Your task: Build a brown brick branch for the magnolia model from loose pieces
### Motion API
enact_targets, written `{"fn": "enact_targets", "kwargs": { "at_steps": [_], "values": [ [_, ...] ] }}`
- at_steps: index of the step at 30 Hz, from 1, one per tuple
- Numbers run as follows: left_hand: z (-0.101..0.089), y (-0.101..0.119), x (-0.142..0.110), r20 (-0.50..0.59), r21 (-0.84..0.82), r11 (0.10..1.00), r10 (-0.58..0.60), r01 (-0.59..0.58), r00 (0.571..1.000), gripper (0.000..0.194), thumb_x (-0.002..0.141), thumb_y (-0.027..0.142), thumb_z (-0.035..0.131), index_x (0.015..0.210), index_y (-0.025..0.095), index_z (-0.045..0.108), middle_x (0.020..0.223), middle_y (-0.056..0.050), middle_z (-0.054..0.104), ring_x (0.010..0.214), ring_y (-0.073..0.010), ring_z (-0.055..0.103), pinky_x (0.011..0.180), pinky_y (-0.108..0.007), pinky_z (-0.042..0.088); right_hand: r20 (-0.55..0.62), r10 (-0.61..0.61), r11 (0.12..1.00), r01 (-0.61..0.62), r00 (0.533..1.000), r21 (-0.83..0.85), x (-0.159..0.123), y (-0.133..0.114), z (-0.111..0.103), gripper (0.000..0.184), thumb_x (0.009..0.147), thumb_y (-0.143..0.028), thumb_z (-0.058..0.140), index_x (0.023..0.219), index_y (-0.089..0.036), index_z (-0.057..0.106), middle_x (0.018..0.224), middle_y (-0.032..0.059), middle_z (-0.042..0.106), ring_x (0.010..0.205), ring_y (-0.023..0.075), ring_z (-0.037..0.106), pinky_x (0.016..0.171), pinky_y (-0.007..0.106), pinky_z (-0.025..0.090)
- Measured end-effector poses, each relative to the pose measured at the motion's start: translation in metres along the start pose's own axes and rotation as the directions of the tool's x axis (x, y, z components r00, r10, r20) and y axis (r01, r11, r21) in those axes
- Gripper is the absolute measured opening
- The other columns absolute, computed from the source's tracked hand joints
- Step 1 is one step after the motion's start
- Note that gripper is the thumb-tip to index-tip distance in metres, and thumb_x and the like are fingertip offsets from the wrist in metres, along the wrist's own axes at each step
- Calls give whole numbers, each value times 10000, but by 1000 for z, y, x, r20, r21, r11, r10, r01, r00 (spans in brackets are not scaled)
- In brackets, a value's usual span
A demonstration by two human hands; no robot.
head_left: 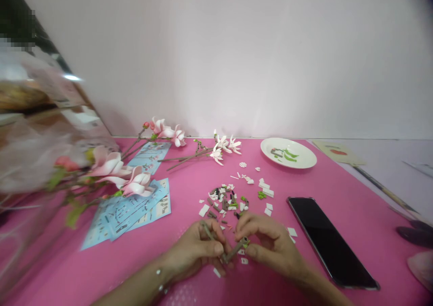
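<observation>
A brown toy branch (234, 251) made of joined building pieces is bent at its lower part, with a dark hole at its right tip and a bit of green beside it. My left hand (199, 247) is closed on the branch, thumb pressed along it. My right hand (270, 243) has thumb and index finger curled around the branch's right tip. A small black piece (237, 215) shows by the right fingertips; I cannot tell whether they touch it. Just beyond my hands lies a pile of small brown, white and green pieces (223, 198).
A black phone (333, 243) lies right of my hands. At the back right, a white plate (306, 158) holds green pieces. White toy flowers (221, 144) lie at the back; pink magnolia-like flowers (137, 182) rest at the left over blue instruction sheets (98, 224). Loose white tiles (268, 192) lie nearby.
</observation>
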State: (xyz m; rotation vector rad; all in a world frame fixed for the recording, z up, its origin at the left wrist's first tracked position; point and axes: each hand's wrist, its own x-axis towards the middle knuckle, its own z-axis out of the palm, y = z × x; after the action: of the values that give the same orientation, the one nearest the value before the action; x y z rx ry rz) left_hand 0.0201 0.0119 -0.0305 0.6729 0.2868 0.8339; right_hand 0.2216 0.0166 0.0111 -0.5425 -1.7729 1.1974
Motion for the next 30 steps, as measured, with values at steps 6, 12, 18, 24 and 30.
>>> {"fn": "enact_targets", "kwargs": {
  "at_steps": [6,12,18,24,30],
  "values": [
    [-1,-2,-1,-9,21,999,-29,29,1000,175,691,151,783,791,115,645,693,-77,749,595,-195,722,479,-250,584,27,-15,1000,15,1000,-12,1,-1,2,156,817,-142,657,933,-245,674,868,21,670,816,154,616,754,298,480],
    [0,-1,-1,10,9,999,-36,36,999,173,702,169,780,799,114,647,684,-84,748,587,-193,722,478,-244,586,-4,-41,999,41,999,-25,-1,1,3,147,830,-159,641,941,-252,669,859,24,654,814,161,611,737,306,481],
    [1,-2,0,17,-26,1000,-6,6,1000,146,716,149,770,804,122,656,720,-87,760,616,-199,737,484,-233,595,-60,-50,998,47,997,-51,-4,3,5,197,828,-180,653,989,-290,683,779,4,645,724,148,589,678,287,476],
    [2,0,0,-1,-10,1000,4,-4,1000,149,704,149,779,792,110,665,710,-92,756,620,-200,737,497,-241,603,-62,-75,994,70,995,-86,-3,2,5,229,813,-195,683,1018,-298,684,766,-2,659,703,144,599,665,275,479],
    [2,-1,1,-11,11,1000,3,-3,1000,165,692,143,784,788,105,655,701,-94,753,604,-194,731,480,-233,597,-41,-79,993,75,996,-94,-4,2,6,211,811,-222,693,1014,-281,679,775,4,660,717,146,597,683,286,478]
  ]
}}
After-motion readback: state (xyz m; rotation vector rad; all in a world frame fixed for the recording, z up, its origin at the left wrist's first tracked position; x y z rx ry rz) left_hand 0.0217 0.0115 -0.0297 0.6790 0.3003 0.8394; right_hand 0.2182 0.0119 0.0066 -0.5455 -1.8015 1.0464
